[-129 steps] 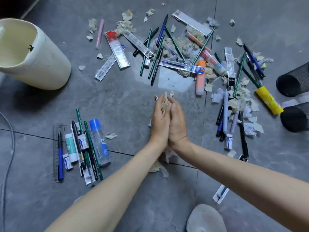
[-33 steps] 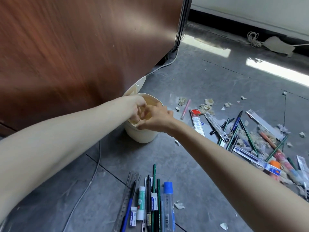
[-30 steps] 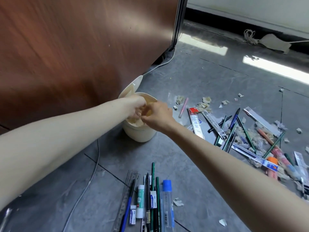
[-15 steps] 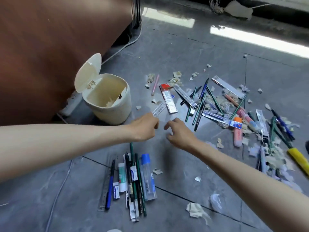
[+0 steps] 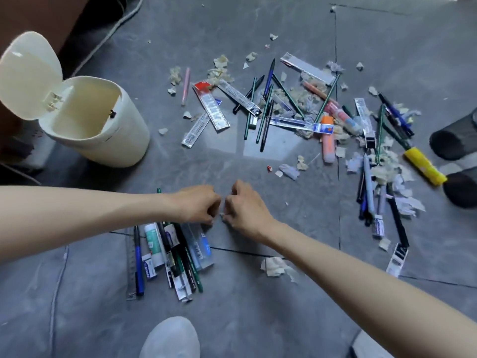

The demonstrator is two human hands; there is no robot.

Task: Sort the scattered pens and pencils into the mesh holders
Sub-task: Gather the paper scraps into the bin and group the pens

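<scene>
The left hand (image 5: 196, 205) and right hand (image 5: 245, 208) nearly touch, fingers curled. I cannot tell if they grasp anything. The mesh holders (image 5: 456, 136) lie at 3 o'clock.

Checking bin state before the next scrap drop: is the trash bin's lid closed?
No, the cream bin's lid stands flipped up and back, leaving the inside open to view.

Left hand (image 5: 196, 205) and right hand (image 5: 245, 208): bare, like both forearms, up to the frame edge. Shoe toe (image 5: 170, 337): pale grey-white, rounded, smooth upper. Second pale shape at lower right, unclear.
</scene>
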